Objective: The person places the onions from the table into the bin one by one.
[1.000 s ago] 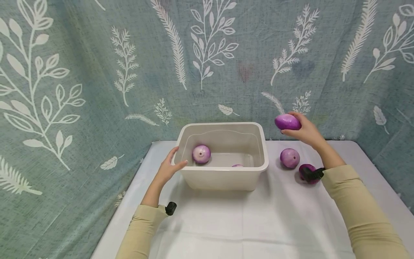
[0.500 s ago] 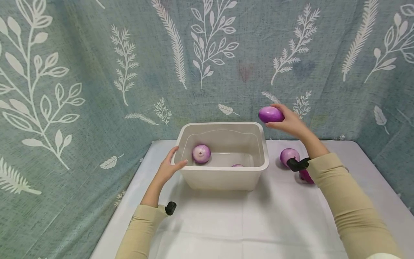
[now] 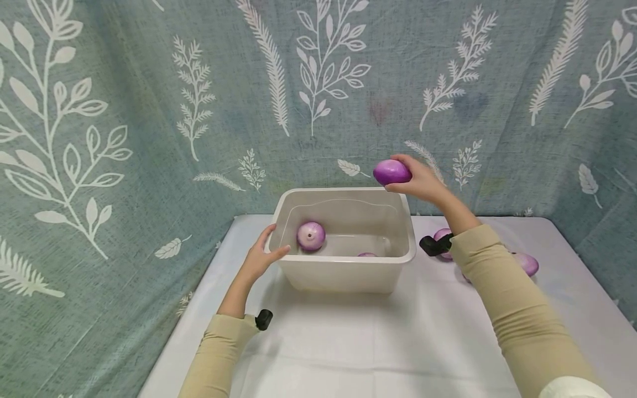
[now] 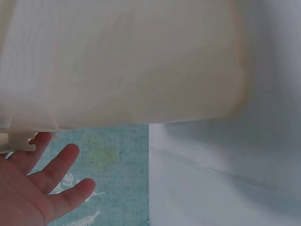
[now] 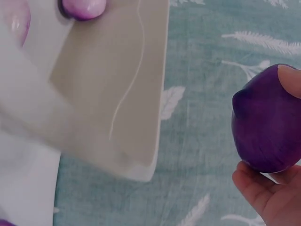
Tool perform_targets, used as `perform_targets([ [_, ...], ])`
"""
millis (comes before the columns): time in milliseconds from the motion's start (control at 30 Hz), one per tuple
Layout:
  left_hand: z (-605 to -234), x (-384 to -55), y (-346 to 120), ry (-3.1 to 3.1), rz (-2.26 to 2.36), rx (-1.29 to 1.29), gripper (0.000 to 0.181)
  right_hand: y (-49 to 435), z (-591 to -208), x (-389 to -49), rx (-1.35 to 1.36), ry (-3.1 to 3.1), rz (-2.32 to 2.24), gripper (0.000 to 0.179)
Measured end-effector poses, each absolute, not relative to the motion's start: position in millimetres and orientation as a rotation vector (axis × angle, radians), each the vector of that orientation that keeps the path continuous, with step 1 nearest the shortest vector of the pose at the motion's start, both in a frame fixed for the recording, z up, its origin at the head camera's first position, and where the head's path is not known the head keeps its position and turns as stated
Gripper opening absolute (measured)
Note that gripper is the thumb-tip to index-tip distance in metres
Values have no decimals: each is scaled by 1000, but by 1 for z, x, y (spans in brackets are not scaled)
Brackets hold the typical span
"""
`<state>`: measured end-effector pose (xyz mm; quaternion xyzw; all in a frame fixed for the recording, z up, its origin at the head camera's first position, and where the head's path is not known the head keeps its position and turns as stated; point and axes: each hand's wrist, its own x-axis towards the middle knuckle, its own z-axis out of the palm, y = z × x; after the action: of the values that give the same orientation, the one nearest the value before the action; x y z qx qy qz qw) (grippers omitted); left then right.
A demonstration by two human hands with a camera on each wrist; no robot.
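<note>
My right hand (image 3: 422, 179) grips a glossy purple onion (image 3: 391, 172) between thumb and fingers, up over the back right part of a beige plastic bin (image 3: 343, 276). In the right wrist view the held onion (image 5: 268, 122) shows its dark pointed end, with the thumb on one side and fingertips under the other. At the bin's left front corner, my left hand (image 3: 256, 260) touches the rim with fingers spread. The left wrist view shows those fingers (image 4: 56, 169) fairly straight beside the bin wall. Inside the bin lie a purple-and-white onion (image 3: 311, 236) and another onion (image 3: 367, 255), mostly hidden by the front wall.
Right of the bin, more onions lie on the white tablecloth (image 3: 323, 342), partly covered by my right forearm; one onion (image 3: 527, 264) shows past the sleeve and another onion (image 3: 440, 234) near the wrist camera. A leaf-patterned green curtain (image 3: 224, 99) hangs behind.
My right hand has carried the onion leftward and slightly up, from beyond the bin's right side to above its back right part. The left hand has stayed at the rim.
</note>
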<state>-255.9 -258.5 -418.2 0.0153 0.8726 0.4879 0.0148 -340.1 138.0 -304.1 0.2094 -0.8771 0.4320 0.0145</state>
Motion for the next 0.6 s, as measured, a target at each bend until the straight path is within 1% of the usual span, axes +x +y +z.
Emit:
perform_targets([
  [333, -418, -255, -258, 2719, 1504, 34, 79, 112, -303, -348, 710, -2782, 1235, 72],
  [600, -418, -255, -258, 2721, 1520, 42, 79, 94, -305, -347, 776, -2811, 1209, 72],
])
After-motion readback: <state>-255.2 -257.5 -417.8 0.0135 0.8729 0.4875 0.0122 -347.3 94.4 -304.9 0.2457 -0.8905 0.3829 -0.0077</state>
